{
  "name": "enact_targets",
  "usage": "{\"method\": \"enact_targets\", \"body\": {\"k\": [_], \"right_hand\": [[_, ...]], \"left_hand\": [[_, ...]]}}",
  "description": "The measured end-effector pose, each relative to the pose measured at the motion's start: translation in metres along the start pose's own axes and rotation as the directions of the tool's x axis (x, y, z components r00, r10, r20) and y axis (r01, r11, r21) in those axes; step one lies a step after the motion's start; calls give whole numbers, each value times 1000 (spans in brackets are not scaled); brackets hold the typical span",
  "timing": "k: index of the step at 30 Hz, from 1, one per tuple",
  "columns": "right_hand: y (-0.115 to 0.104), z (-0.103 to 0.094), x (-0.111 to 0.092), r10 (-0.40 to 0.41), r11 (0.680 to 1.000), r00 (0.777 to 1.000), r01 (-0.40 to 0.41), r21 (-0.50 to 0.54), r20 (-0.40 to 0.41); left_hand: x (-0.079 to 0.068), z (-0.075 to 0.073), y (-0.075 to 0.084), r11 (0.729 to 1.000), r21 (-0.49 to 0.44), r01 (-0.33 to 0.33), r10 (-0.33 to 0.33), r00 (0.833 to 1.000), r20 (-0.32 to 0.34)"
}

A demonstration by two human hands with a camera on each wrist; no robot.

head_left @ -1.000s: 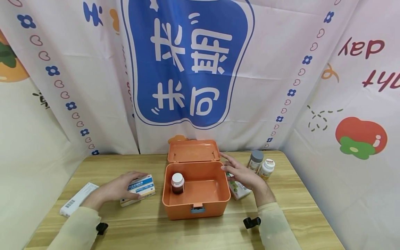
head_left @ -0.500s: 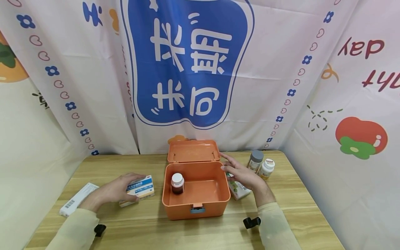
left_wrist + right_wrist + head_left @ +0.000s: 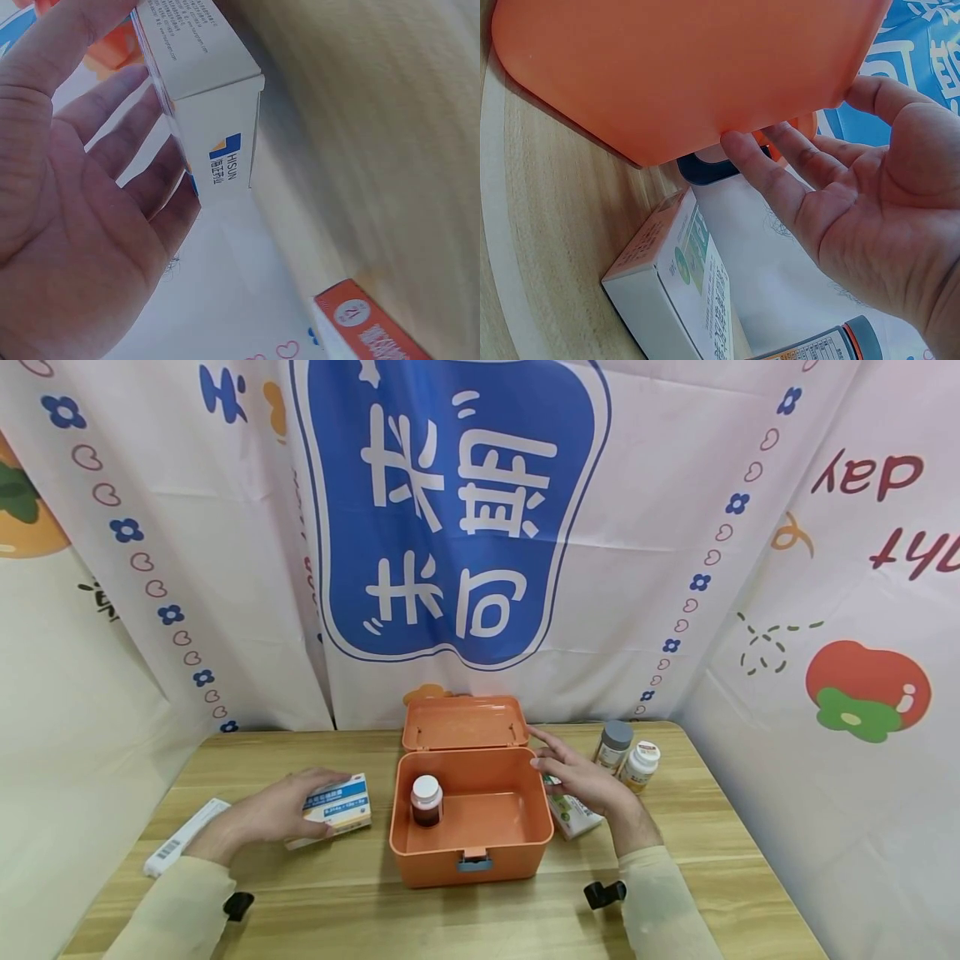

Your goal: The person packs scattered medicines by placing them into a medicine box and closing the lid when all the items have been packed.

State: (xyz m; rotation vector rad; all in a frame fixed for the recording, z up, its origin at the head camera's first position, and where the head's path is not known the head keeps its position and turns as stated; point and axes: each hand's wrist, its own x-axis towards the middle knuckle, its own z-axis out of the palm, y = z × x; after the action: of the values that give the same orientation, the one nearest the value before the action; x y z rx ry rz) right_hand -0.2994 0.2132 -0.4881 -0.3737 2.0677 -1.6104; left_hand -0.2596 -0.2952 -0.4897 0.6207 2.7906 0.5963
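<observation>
My left hand [image 3: 281, 810] holds a white and blue medicine box [image 3: 341, 806] between thumb and fingers, left of the orange storage box [image 3: 468, 864]. In the left wrist view the fingers go behind the medicine box [image 3: 221, 142] and its end panel shows. The orange box stands with its lid [image 3: 465, 724] thrown back, and a white-capped dark bottle [image 3: 427, 800] is upright inside at the left. My right hand [image 3: 588, 781] touches the orange box's right back corner with thumb and fingertips, its fingers extended. In the right wrist view this hand [image 3: 870, 202] lies against the orange wall [image 3: 682, 67].
A white and green box [image 3: 576, 817] lies under my right hand. Behind that wrist stand a grey-capped bottle [image 3: 615, 743] and a white-capped bottle [image 3: 641, 766]. A long white box [image 3: 180, 843] lies at far left, partly covered by my left forearm. A printed curtain backs the wooden table [image 3: 375, 918].
The left hand and its medicine box have shifted slightly, and the forearm covers more of the long white box. My right hand and the orange box stay where they were.
</observation>
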Motion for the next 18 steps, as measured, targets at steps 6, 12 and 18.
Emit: {"method": "enact_targets", "body": {"k": [6, 12, 18], "right_hand": [[0, 0, 0, 0, 1000, 1000, 0, -3, -1], [0, 0, 0, 2, 1000, 1000, -2, 1, -2], [1, 0, 1, -2, 1000, 1000, 2, -2, -10]], "left_hand": [[1, -10, 8, 1000, 13, 1, -1, 1000, -1], [0, -20, 16, 999, 29, -16, 17, 999, -29], [-2, -29, 25, 999, 42, -13, 15, 999, -43]]}}
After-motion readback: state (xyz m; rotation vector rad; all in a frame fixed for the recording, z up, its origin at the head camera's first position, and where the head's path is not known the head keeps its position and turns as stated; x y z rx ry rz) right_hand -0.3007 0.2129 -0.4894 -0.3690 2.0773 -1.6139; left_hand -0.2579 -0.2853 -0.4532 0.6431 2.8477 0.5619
